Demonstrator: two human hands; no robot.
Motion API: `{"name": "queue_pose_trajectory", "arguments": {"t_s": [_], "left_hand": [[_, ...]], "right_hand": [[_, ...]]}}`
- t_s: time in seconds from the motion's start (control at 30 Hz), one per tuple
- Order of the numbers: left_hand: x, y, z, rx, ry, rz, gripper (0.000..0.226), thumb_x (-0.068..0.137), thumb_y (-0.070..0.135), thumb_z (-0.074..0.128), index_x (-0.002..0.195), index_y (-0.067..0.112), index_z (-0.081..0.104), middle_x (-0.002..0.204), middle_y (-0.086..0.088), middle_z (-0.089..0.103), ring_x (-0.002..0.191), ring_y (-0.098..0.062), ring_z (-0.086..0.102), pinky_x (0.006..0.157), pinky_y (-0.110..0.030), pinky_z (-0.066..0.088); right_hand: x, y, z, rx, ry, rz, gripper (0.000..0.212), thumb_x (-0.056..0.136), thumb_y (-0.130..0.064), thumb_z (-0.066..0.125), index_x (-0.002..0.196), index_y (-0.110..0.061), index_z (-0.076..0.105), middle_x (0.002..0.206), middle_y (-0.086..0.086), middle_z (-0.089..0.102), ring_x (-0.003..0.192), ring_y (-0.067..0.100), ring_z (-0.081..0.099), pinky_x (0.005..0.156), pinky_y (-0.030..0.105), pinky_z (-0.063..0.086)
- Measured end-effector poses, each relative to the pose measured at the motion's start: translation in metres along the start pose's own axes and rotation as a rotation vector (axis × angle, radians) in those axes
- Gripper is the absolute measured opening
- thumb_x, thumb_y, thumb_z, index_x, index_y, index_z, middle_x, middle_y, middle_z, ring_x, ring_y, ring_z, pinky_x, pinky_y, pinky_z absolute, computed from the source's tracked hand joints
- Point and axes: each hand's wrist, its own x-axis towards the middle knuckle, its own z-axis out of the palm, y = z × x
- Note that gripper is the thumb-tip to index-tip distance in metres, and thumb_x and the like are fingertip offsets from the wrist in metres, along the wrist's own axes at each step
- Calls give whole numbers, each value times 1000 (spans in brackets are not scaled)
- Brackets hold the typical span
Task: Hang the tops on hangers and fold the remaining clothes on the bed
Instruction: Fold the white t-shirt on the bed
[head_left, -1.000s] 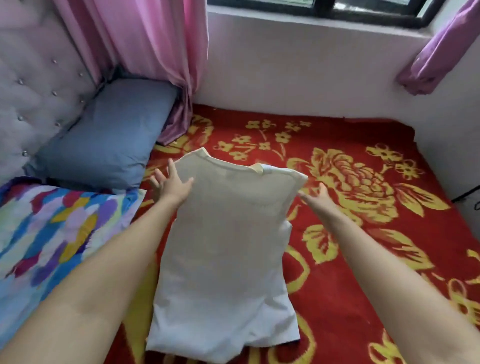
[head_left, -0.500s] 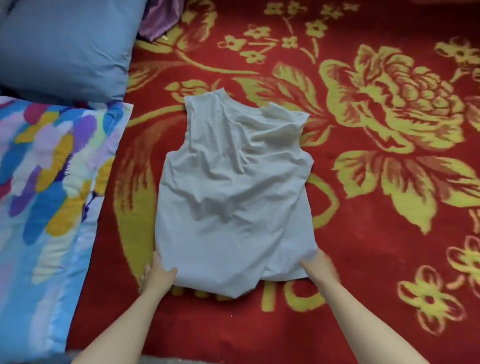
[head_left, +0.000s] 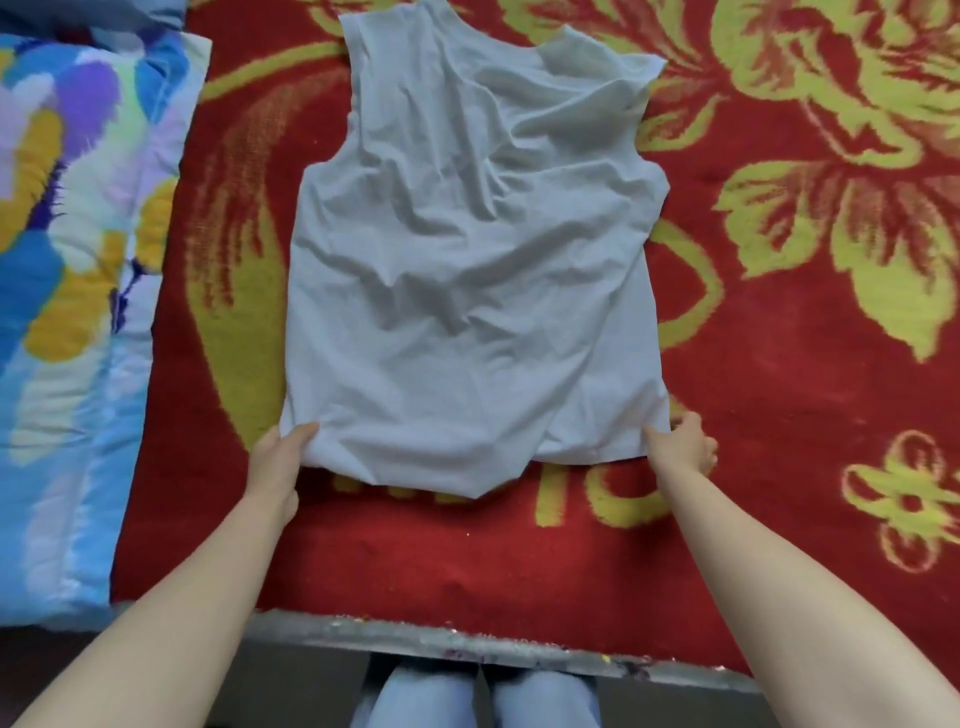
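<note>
Head view: left hand and right hand pinch near hem corners of the top.

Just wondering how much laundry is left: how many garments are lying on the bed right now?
1: a pale sleeveless top spread on the red floral blanket, its hem corners held by the left hand and right hand. More may lie outside the frame.

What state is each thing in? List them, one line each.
sleeveless top: spread out, wrinkled, not folded.
left hand: pinches the hem's left corner.
right hand: grips the hem's right corner.
red floral blanket: spread flat under the top.
patterned quilt: lying left of the top, apart.
</note>
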Motion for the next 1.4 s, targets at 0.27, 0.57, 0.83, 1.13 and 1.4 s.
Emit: {"name": "queue_pose_trajectory", "arguments": {"t_s": [0.27, 0.57, 0.83, 1.13, 1.4], "left_hand": [[-16, 9, -21, -329, -43, -18, 10, 87, 6, 60, 96, 10, 62, 93, -6, 66, 79, -18, 65, 65, -28, 56], [-49, -7, -61, -367, -195, -234, 26, 90, 22, 58, 114, 12, 62, 108, -7, 69, 90, -19, 68, 77, -35, 57], [-90, -61, -56, -220, -132, -409, 12, 94, 25, 54, 90, 15, 59, 86, -3, 66, 78, -18, 59, 66, -32, 47], [-101, -74, -55, -269, -276, -333, 14, 93, 10, 48, 92, 19, 59, 86, 1, 66, 80, -14, 58, 67, -25, 45], [-105, -75, -60, -245, -380, -192, 37, 86, -13, 38, 94, 17, 57, 78, 0, 62, 56, -6, 56, 41, -15, 36]], "right_hand": [[-6, 27, -31, 701, -34, -33, 20, 86, -3, 48, 70, -14, 48, 79, 9, 48, 64, 14, 44, 50, 24, 38], [-37, 72, -77, 1023, 130, 193, 24, 89, -2, 51, 70, -15, 46, 64, 3, 45, 23, -1, 37, 30, 11, 30], [-73, 131, -44, -295, 86, -244, 44, 90, -10, 50, 134, -11, 45, 137, 20, 40, 122, 38, 38, 95, 43, 37], [-79, 124, 9, -867, -53, -825, 29, 65, -2, 77, 91, -3, 65, 87, 22, 58, 73, 38, 58, 54, 40, 45], [-63, 118, -37, -358, 24, -644, 23, 98, -12, 36, 106, 2, 53, 102, 26, 61, 96, 42, 56, 72, 41, 37]]}}
